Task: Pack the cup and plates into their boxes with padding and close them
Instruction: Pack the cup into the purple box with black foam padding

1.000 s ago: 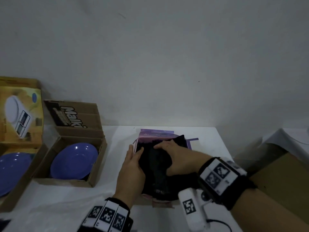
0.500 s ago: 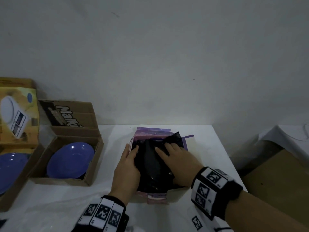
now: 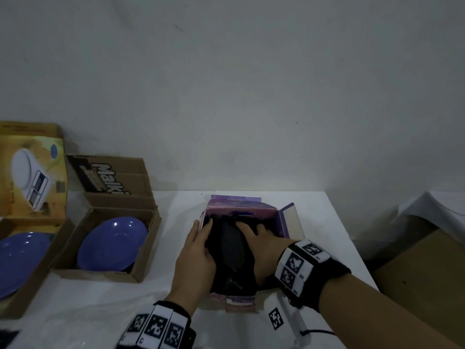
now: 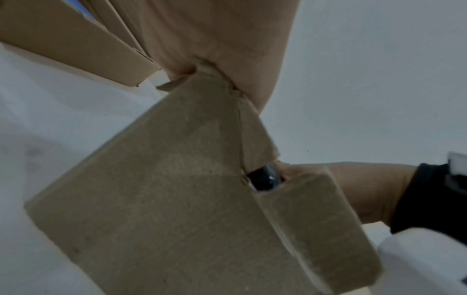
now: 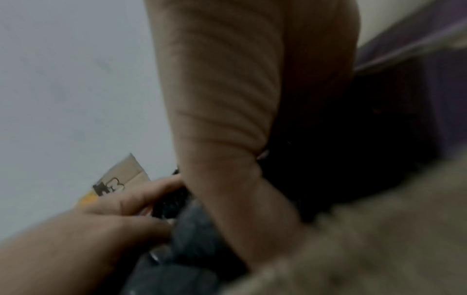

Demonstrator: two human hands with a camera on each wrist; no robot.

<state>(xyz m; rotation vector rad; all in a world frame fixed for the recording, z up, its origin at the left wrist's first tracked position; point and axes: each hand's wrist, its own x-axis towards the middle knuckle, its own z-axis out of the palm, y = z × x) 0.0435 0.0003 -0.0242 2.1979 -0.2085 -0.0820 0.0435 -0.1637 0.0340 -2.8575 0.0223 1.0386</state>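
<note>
A purple box [image 3: 241,206] stands open at the table's middle, stuffed with black padding [image 3: 231,248]. My left hand [image 3: 202,224] holds the box's left wall, fingers outside and thumb inside against the padding. My right hand [image 3: 251,230] lies flat on the padding with straight fingers, pressing it down. No cup shows; the padding hides the inside of the box. One blue plate [image 3: 112,244] lies in an open brown box [image 3: 100,275] to the left. Another blue plate [image 3: 17,260] sits in a yellow-lidded box [image 3: 30,172] at the far left. The left wrist view shows the box's outer wall [image 4: 177,199].
The white table [image 3: 176,202] ends just right of the purple box, whose right flap [image 3: 289,220] stands open. Beyond that edge lie a brown carton [image 3: 427,273] and a white cloth [image 3: 432,210]. A plain wall runs behind.
The right hand has flattened and pushed the black padding down below the box rim. The left hand has stayed at the left wall.
</note>
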